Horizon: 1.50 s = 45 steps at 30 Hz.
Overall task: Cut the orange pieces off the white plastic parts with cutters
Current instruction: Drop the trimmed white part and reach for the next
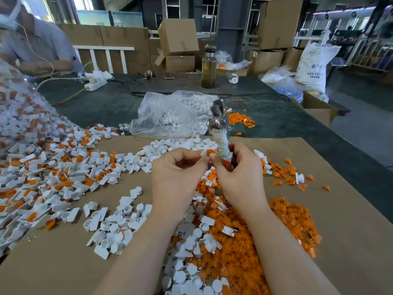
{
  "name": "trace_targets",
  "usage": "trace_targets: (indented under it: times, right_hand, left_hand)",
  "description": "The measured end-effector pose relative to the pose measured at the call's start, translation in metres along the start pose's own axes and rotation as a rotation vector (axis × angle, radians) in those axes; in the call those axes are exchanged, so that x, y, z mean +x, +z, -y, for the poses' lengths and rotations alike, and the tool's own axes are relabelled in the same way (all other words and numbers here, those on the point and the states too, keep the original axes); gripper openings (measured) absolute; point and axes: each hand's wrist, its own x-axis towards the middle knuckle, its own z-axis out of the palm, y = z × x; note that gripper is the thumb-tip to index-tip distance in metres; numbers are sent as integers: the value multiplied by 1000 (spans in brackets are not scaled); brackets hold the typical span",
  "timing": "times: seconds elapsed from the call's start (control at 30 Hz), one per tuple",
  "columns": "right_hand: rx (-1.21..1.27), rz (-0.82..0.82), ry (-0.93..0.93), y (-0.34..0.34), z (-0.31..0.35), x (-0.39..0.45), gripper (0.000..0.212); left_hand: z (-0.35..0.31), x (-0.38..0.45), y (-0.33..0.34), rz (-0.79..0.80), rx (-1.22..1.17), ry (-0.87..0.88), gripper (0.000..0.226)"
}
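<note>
My left hand (176, 173) pinches a small white plastic part with an orange piece (207, 152) on it, held above the cardboard. My right hand (240, 173) grips the cutters (220, 128) by their cloth-wrapped, red-tipped handles, with the metal jaws pointing up and away. The fingertips of my right hand also touch the orange piece. A heap of cut orange pieces (255, 241) lies under my forearms. Uncut white-and-orange parts (53, 167) spread over the left. Cut white parts (114, 222) lie in a loose pile near my left forearm.
A cardboard sheet (350, 209) covers the table front. A clear bag of white parts (170, 113) lies behind it, a big bag of uncut parts (12, 116) at the left. A bottle (208, 69), a power strip (95, 81) and boxes stand farther back. Another person (32, 45) sits at far left.
</note>
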Motion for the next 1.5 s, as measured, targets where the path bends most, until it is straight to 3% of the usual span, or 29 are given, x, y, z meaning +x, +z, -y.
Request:
trace_targets:
  times: [0.23, 0.4, 0.67, 0.8, 0.93, 1.07, 1.33, 1.5]
  right_hand:
    - [-5, 70, 7, -1, 0, 1, 17]
    - [-64, 164, 14, -5, -1, 2, 15]
    - [176, 403, 220, -27, 2, 7, 7]
    - [170, 555, 270, -37, -2, 9, 20]
    - [-23, 671, 233, -39, -2, 11, 39]
    - [-21, 742, 278, -41, 0, 10, 40]
    - [-61, 769, 231, -40, 3, 9, 14]
    - [-92, 745, 165, -34, 3, 7, 21]
  left_hand:
    - [2, 2, 2, -41, 38, -18, 17]
    - [4, 3, 1, -57, 65, -33, 10]
    - [4, 9, -3, -68, -39, -31, 7]
    - [3, 9, -8, -46, -119, -7, 5]
    - [2, 11, -10, -43, -154, 22, 5]
    - [2, 12, -11, -47, -167, 46, 6]
    - [1, 13, -15, -29, -144, 61, 4]
    - [1, 15, -17, -18, -159, 35, 8]
